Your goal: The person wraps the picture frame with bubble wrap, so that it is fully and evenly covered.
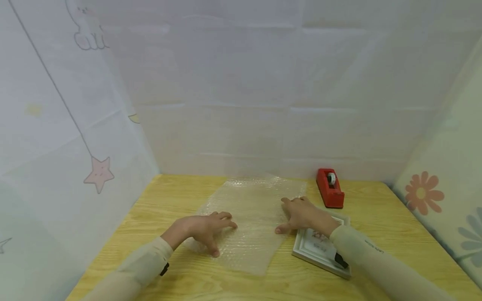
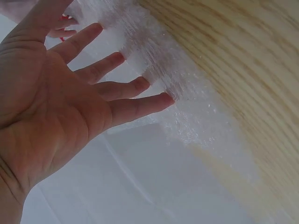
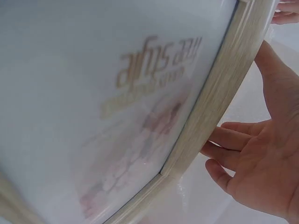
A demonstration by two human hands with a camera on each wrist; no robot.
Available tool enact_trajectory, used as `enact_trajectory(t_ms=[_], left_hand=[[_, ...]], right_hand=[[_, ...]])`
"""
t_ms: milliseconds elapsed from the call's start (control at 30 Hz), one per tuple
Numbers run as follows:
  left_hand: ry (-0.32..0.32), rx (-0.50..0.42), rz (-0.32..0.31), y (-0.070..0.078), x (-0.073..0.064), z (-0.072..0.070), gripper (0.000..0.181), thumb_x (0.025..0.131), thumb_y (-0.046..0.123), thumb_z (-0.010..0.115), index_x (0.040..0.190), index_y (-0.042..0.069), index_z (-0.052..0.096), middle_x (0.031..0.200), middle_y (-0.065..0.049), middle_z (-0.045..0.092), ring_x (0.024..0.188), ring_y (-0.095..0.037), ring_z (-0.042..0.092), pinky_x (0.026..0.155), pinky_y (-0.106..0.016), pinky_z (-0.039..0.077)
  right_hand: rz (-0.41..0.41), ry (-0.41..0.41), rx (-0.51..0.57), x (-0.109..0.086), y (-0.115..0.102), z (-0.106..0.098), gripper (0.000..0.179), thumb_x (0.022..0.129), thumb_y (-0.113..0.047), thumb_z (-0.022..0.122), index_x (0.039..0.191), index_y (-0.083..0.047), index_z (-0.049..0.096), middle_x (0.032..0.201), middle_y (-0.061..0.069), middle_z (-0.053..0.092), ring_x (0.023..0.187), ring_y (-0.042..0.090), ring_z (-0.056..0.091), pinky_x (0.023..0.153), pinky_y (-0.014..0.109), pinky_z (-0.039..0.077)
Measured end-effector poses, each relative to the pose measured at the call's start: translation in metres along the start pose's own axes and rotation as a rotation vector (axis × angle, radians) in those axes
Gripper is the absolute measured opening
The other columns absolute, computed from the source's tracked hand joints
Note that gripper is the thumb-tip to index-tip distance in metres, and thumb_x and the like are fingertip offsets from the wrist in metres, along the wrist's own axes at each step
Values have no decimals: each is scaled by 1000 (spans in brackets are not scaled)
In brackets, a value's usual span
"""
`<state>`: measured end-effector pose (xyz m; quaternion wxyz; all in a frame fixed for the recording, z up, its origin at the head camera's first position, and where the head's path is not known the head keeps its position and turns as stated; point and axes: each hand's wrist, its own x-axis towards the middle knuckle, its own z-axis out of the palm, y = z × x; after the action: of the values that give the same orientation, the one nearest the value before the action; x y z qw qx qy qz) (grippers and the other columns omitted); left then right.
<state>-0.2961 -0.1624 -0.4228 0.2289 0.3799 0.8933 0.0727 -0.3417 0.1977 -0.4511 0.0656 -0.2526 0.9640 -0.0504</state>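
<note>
A clear sheet of bubble wrap (image 1: 252, 234) lies spread on the wooden table. Over its left part is my left hand (image 1: 205, 230), fingers spread and holding nothing; the left wrist view shows its fingertips right at the wrap (image 2: 159, 60). My right hand (image 1: 301, 215) reaches over the wrap's right edge with its fingers apart and nothing in them. Below the right wrist is a white picture frame (image 1: 318, 261) with a printed insert, partly hidden by the hand and sleeve. Close up, the frame's border (image 3: 212, 102) appears beside the right hand's fingers (image 3: 229, 140).
A red tape dispenser (image 1: 330, 192) with a roll of tape stands at the back right of the table (image 1: 395, 242). Behind the table hangs a pale sheet (image 1: 241, 83), with printed side sheets at left and right.
</note>
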Motion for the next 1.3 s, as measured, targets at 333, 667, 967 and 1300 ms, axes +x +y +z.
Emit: enact_trajectory(t_ms=[333, 667, 967, 1300], left_hand=[[7, -24, 10, -1, -1, 3, 91, 83, 42, 85, 158, 24, 38, 167, -11, 17, 150, -40, 15, 111, -61, 30], [14, -38, 27, -3, -3, 1, 90, 84, 39, 85, 158, 20, 38, 167, -14, 16, 151, -40, 14, 110, -61, 31], [41, -62, 27, -6, 1, 5, 89, 83, 34, 87, 157, 20, 40, 166, -13, 17, 151, -40, 14, 110, -63, 30], [53, -75, 11, -3, -3, 9, 88, 81, 35, 88, 155, 22, 44, 166, -12, 21, 150, -39, 18, 109, -64, 30]], right_hand=[[51, 9, 86, 3, 0, 2, 103, 67, -74, 82, 120, 11, 58, 108, 22, 65, 102, 39, 62, 94, 53, 48], [56, 17, 56, 9, -5, 0, 77, 66, -73, 83, 89, -4, 58, 76, 5, 56, 69, 20, 51, 67, 40, 47], [58, -13, 74, 4, -1, 1, 99, 74, -70, 79, 134, 6, 56, 123, 22, 63, 114, 39, 60, 98, 52, 46], [31, 15, 79, 4, 0, 6, 89, 73, -65, 83, 127, 3, 64, 112, 14, 66, 108, 35, 59, 94, 51, 46]])
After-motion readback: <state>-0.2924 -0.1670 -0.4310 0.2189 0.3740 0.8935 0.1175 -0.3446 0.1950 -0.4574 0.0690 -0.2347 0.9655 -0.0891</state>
